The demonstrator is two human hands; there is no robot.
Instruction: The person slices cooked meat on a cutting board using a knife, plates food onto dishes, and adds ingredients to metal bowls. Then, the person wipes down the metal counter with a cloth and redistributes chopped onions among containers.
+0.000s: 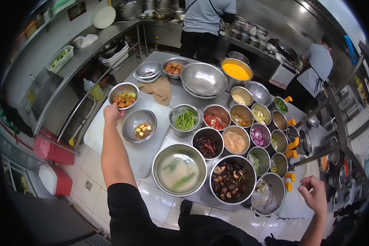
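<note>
My left hand (112, 113) grips the rim of a steel bowl (131, 106) holding orange-brown pieces and green slices (125, 98), above the left edge of a white cutting board (101, 130). Close by on the board sits another steel bowl (128, 135) with a few yellow and brown chunks in it. My right hand (314, 193) hovers at the far right, its fingers curled in with nothing visible in them. Nearest to it are orange-handled containers (290, 176) and a pot (279, 205) holding a plastic bag.
Several steel pots crowd the table: cloudy liquid (180, 168), mushrooms (233, 180), dried chillies (208, 146), green beans (185, 119) and yellow liquid (236, 71). A large bowl (203, 78) and brown cloth (158, 91) lie behind. Two people (209, 18) stand at the back counters.
</note>
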